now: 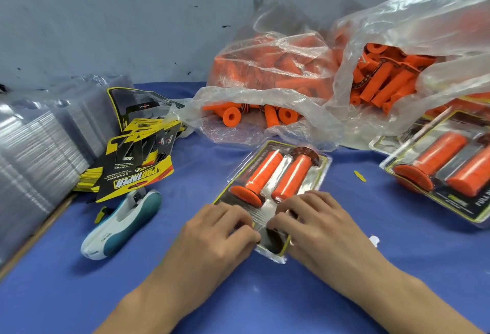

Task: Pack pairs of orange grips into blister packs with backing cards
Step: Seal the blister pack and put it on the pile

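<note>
Head view: dead centre of the blue-covered counter (79,294) lies the clear plastic blister pack (281,172), angled with its far end tipped to the right. Inside it are two orange rubber grips (261,172) side by side, flanges at opposite ends, over a black-and-yellow backing card (259,214).

Both hands are down on the pack's near end. The left hand (220,230) has its fingers curled tight and pinches the near left edge. The right hand (313,222) mirrors it, fingers bent and thumb tucked in, gripping the near right edge. The fingertips of the two hands almost meet over the card.

Just left of the left hand lies a white-and-teal handheld stapler (124,223). Beyond it, a loose heap of yellow-and-black printed cards (132,172). Along the left edge lean stacks of empty clear plastic shells (39,148).

At the far edge sits a big crumpled transparent plastic bag (291,74), mouth open, stuffed with loose orange grips (384,87), a few poking out towards the pack. By the right edge lie finished blister packs (445,169), overlapping, each showing two orange grips. Between them and the centre pack lies a small yellow scrap (359,176).
</note>
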The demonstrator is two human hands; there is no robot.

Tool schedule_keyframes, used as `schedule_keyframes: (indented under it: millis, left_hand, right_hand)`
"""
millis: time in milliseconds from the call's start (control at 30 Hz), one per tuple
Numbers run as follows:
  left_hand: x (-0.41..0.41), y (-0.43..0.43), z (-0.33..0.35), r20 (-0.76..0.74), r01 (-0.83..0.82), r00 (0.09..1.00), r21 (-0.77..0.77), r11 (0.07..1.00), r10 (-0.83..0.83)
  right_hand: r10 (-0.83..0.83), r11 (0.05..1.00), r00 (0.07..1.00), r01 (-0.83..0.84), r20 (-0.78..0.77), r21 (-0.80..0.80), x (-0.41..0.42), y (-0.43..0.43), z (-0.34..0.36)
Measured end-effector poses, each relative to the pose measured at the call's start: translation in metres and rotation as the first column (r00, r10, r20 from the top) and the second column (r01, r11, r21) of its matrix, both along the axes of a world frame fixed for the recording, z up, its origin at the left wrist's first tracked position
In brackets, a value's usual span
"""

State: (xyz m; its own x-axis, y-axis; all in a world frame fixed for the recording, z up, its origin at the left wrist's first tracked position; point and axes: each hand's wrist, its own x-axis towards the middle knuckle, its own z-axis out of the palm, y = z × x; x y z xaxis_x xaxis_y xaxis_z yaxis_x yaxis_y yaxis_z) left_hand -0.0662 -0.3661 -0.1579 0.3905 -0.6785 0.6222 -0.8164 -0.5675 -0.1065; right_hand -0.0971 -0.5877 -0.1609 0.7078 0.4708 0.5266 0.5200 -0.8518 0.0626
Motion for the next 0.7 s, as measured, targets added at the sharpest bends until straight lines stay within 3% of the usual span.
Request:
schedule_keyframes:
  millis: [267, 467, 700]
  left_hand:
    - [0.022, 0.028, -0.001, 0.010, -0.066, 0.998, 0.036, 0.997, 0.066]
    - [0.015, 0.019, -0.003, 0.063, -0.087, 0.994, 0.026, 0.996, 0.085]
    - [0.004, 0.006, -0.010, -0.032, -0.135, 0.990, 0.091, 0.987, 0.138]
  right_hand:
    - [0.110, 0.982, 0.983, -0.085, -0.148, 0.168, 0.001, -0.016, 0.009]
    - [0.030, 0.998, 0.989, -0.039, -0.146, -0.055, 0.008, -0.018, 0.001]
    - [0.088, 0.993, 0.996, -0.089, -0.011, -0.074, 0.012, -0.014, -0.004]
